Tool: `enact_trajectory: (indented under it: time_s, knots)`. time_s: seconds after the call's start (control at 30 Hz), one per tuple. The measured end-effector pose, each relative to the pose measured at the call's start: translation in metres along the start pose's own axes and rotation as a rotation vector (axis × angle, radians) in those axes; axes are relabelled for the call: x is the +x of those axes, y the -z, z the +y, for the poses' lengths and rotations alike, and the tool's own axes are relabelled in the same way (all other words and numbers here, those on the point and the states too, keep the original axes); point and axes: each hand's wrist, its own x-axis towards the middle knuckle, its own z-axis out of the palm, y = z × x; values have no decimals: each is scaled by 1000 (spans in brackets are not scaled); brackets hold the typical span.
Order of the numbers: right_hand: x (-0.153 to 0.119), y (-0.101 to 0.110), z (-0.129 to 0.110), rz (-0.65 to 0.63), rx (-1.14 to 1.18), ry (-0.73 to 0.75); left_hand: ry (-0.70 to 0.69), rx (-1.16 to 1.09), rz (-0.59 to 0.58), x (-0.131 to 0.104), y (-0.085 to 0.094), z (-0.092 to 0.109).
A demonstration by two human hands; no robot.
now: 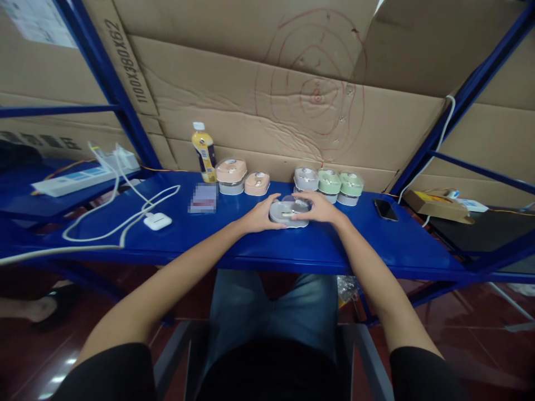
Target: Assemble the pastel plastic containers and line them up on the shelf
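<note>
A small grey lidded box (pixel 288 213) with rounded corners sits on the blue tabletop, close to its front edge. My left hand (pixel 266 214) is curled round the box's left end, thumb at the near side and fingers at the far side. Round the right end and top, my right hand (pixel 318 207) grips the same box with bent fingers. A small pale tag or clip shows on the box's top; part of the far edge is hidden by my fingers. Just behind stands another grey lidded box (pixel 306 178), partly covered by my right hand.
Green lidded boxes (pixel 350 185) and peach lidded boxes (pixel 231 172) line the cardboard at the back. A yellow drink bottle (pixel 203 150) stands behind a blurred packet (pixel 204 198). A white earphone case (pixel 157 221) and cable lie left, a phone (pixel 385 210) right.
</note>
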Motion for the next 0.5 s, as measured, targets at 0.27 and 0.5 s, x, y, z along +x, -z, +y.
enact_trajectory:
  time_s: [0.27,0.5]
  knots:
    - [9,-25,-10,-65,32,95,42,-30,-18,2,-8,4]
    - [9,-23,-10,-66,-1,118,65,-64,-16,5,-11,1]
